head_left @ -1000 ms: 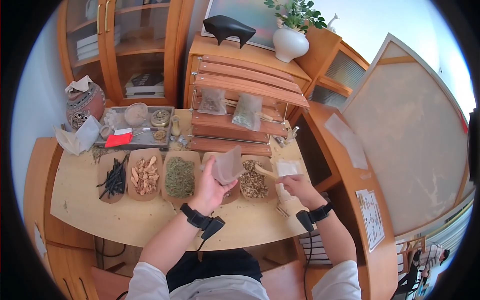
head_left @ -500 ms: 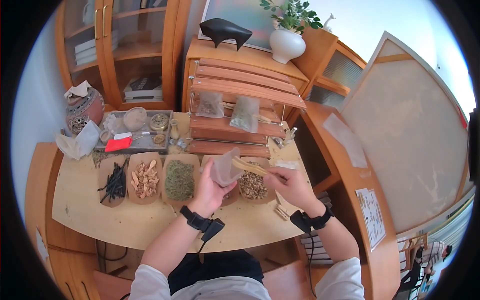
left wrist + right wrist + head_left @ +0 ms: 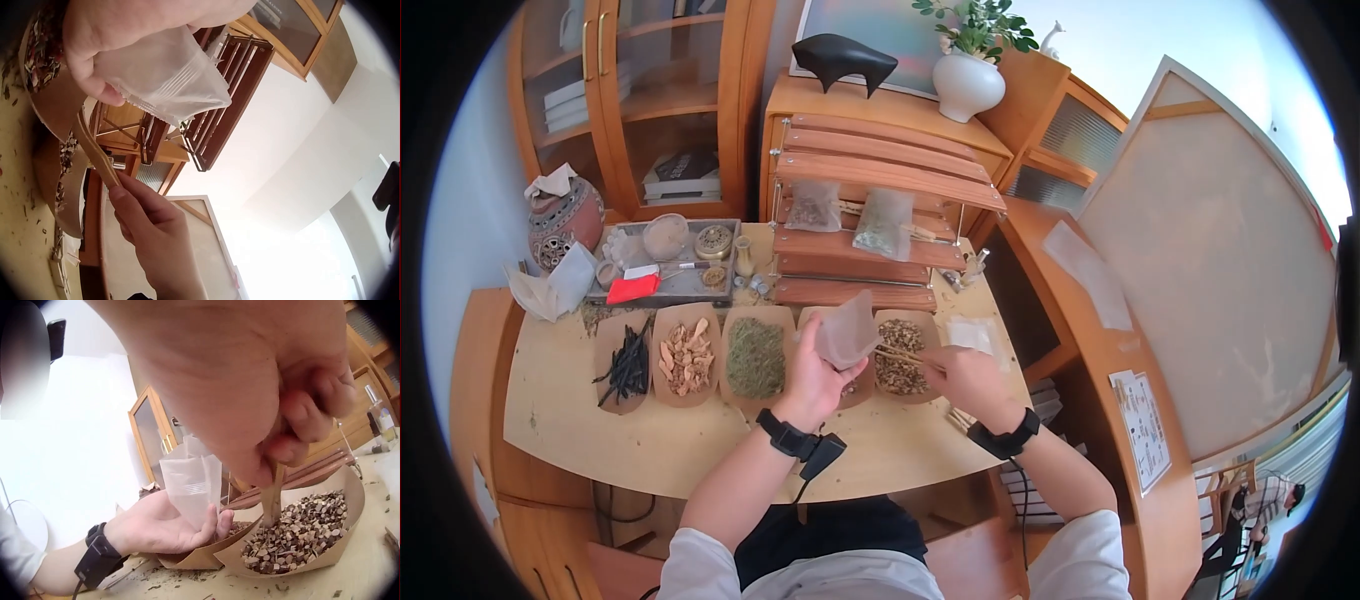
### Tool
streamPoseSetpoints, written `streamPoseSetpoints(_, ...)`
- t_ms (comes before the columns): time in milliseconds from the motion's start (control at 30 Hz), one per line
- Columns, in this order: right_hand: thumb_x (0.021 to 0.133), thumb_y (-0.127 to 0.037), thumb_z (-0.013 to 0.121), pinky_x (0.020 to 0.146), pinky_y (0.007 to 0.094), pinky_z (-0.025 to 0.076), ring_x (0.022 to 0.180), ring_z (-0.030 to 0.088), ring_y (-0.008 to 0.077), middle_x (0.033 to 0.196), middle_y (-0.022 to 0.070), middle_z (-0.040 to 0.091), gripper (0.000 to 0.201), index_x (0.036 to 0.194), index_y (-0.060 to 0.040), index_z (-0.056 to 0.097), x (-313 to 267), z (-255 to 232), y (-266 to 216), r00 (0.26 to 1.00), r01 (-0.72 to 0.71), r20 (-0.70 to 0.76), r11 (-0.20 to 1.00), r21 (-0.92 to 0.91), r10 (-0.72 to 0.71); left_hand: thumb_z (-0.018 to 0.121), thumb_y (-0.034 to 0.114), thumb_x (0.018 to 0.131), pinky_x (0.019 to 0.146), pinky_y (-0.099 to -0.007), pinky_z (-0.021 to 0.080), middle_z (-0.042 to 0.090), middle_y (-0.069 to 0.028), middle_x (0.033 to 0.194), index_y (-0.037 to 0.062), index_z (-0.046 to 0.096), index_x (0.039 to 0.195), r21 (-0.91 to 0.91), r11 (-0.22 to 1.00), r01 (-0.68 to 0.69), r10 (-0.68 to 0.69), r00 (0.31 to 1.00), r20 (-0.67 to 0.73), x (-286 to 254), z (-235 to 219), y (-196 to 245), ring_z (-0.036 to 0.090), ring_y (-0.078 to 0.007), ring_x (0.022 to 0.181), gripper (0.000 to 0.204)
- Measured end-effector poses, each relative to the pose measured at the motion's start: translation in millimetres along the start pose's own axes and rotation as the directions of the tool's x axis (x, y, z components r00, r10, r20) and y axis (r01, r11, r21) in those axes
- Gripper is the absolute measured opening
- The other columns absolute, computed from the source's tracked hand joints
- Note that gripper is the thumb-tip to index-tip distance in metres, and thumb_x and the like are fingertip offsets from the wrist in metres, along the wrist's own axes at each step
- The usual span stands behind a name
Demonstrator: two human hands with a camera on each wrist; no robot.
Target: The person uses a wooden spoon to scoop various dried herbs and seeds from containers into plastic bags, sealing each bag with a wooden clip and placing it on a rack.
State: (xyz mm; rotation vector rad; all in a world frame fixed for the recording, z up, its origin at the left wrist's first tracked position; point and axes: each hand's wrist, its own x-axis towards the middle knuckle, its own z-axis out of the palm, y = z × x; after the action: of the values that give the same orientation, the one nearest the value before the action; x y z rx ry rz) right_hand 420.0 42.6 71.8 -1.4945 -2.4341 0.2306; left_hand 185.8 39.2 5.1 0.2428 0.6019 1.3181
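My left hand (image 3: 810, 382) holds a translucent pouch (image 3: 848, 328), thumb and fingers at its sides. In the left wrist view the pouch (image 3: 169, 78) looks thin and whitish, with a crimped edge. My right hand (image 3: 975, 382) grips a slim wooden scoop (image 3: 905, 356), its far end down among chopped dried stems (image 3: 900, 378) in a paper tray. In the right wrist view the scoop (image 3: 271, 503) meets the brown and pale pieces (image 3: 300, 534). Another paper tray (image 3: 862, 398) lies partly hidden under the left hand and pouch.
Further left stand paper trays of green dried herb (image 3: 756, 358), pale chips (image 3: 686, 355) and dark sticks (image 3: 628, 365). Behind is a wooden rack (image 3: 850, 240) with two filled pouches (image 3: 883, 222) clipped on. A grey tray (image 3: 680, 300) holds small vessels. White packets (image 3: 970, 335) lie at right.
The right hand brought the scoop from the stem tray up to the pouch's opening, then back down into the stems. The left hand and pouch stayed nearly in place.
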Motion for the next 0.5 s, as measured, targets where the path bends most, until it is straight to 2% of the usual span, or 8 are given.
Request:
streamPoseSetpoints(167, 0.085, -0.025, 0.066, 0.070, 0.0410, 0.054, 0.077, 0.068, 0.0331, 0.085, 0.0137, 0.071, 0.023, 0.104, -0.0144, 0.075, -0.6, 1.3, 18.0, 0.996, -0.088, -0.034, 0.986, -0.143, 0.084, 0.050, 0.053, 0.097, 0.095, -0.0431, 0.047, 0.053, -0.0066, 0.134, 0.0144, 0.046, 0.136, -0.011, 1.000, -0.004, 0.004, 1.000, -0.006, -2.1, 0.9, 1.3, 0.052, -0.0236, 0.122, 0.055)
streamPoseSetpoints(267, 0.087, -0.031, 0.064, 0.071, 0.0405, 0.055, 0.078, 0.068, 0.0333, 0.086, 0.0154, 0.071, 0.025, 0.104, -0.0161, 0.075, -5.6, -18.1, 25.7, 0.965, -0.260, 0.032, 0.965, -0.048, 0.261, 0.048, 0.054, 0.098, 0.091, -0.0420, 0.048, 0.053, -0.0064, 0.132, 0.0156, 0.046, 0.135, -0.016, 1.000, 0.001, -0.001, 1.000, -0.018, -1.8, 1.5, 0.9, 0.052, -0.0237, 0.119, 0.053)
streamPoseSetpoints(300, 0.087, -0.032, 0.064, 0.071, 0.0401, 0.054, 0.079, 0.069, 0.0336, 0.086, 0.0163, 0.071, 0.027, 0.104, -0.0128, 0.075, -4.6, -23.8, 30.2, 0.945, -0.324, 0.060, 0.946, 0.006, 0.323, 0.048, 0.054, 0.098, 0.091, -0.0420, 0.048, 0.053, -0.0065, 0.132, 0.0156, 0.046, 0.135, -0.018, 1.000, 0.000, 0.000, 1.000, -0.014, -1.3, 0.7, 0.6, 0.052, -0.0236, 0.119, 0.053)
streamPoseSetpoints(400, 0.088, -0.032, 0.063, 0.071, 0.0398, 0.054, 0.080, 0.069, 0.0341, 0.085, 0.0164, 0.071, 0.028, 0.101, -0.0101, 0.076, -3.3, -25.2, 59.4, 0.926, -0.373, 0.108, 0.923, 0.095, 0.363, 0.048, 0.054, 0.098, 0.091, -0.0419, 0.048, 0.053, -0.0065, 0.132, 0.0156, 0.046, 0.135, -0.019, 1.000, 0.001, -0.001, 1.000, -0.002, 0.4, -1.1, -0.3, 0.052, -0.0235, 0.118, 0.054)
streamPoseSetpoints(433, 0.088, -0.031, 0.063, 0.069, 0.0369, 0.053, 0.074, 0.069, 0.0290, 0.079, 0.0155, 0.071, 0.030, 0.099, -0.0059, 0.076, -2.0, -22.3, 67.2, 0.920, -0.385, 0.138, 0.913, 0.134, 0.368, 0.048, 0.054, 0.098, 0.091, -0.0418, 0.048, 0.053, -0.0064, 0.132, 0.0156, 0.046, 0.135, -0.018, 1.000, 0.003, -0.003, 1.000, 0.000, 0.1, -0.6, -0.1, 0.052, -0.0233, 0.118, 0.053)
streamPoseSetpoints(500, 0.088, -0.030, 0.064, 0.069, 0.0344, 0.052, 0.072, 0.067, 0.0241, 0.077, 0.0145, 0.070, 0.032, 0.100, -0.0022, 0.074, 1.8, -13.9, 76.2, 0.892, -0.436, 0.240, 0.872, 0.225, 0.384, 0.048, 0.054, 0.098, 0.091, -0.0417, 0.048, 0.053, -0.0063, 0.132, 0.0157, 0.046, 0.135, -0.011, 1.000, 0.006, -0.006, 1.000, -0.001, -0.4, 0.6, 0.0, 0.052, -0.0231, 0.118, 0.053)
